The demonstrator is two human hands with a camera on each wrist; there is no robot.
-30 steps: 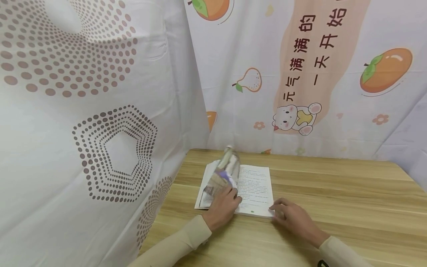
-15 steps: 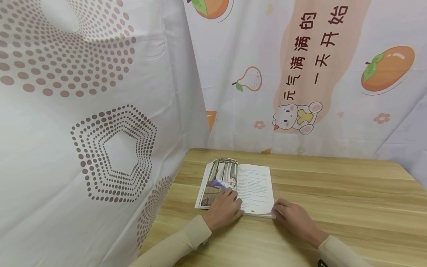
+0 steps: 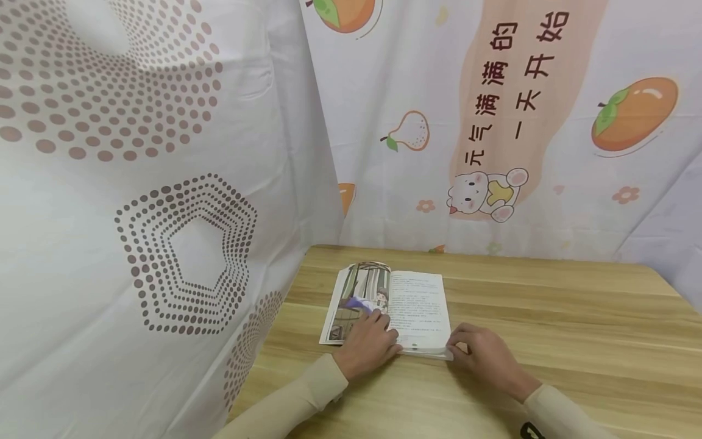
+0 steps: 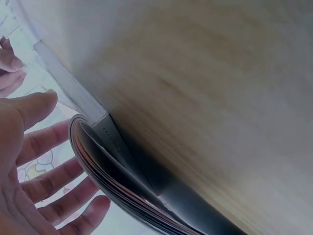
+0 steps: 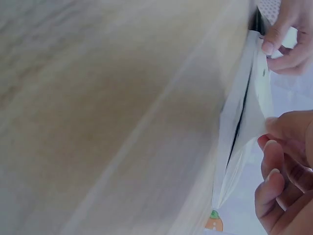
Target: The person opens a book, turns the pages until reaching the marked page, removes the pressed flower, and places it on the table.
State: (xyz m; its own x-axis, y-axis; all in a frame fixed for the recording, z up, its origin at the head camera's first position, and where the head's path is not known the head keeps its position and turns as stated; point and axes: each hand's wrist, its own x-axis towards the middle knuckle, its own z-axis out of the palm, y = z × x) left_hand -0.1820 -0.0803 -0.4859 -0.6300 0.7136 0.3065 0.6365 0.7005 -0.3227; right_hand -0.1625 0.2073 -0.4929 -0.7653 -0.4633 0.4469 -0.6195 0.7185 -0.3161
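R grip (image 3: 485, 358) pinching pg (image 5: 255, 120) | L grip (image 3: 366, 345) spread on bk (image 3: 403, 305) | dark gap (image 5: 238, 129) under pg: R-wrist only

Behind the wood-grain counter (image 3: 548, 311) hangs a fruit-print curtain (image 3: 444, 116) with dark lettering (image 3: 492, 73) and a cartoon animal (image 3: 488, 194); left of the counter, a white dotted curtain (image 3: 164, 171)
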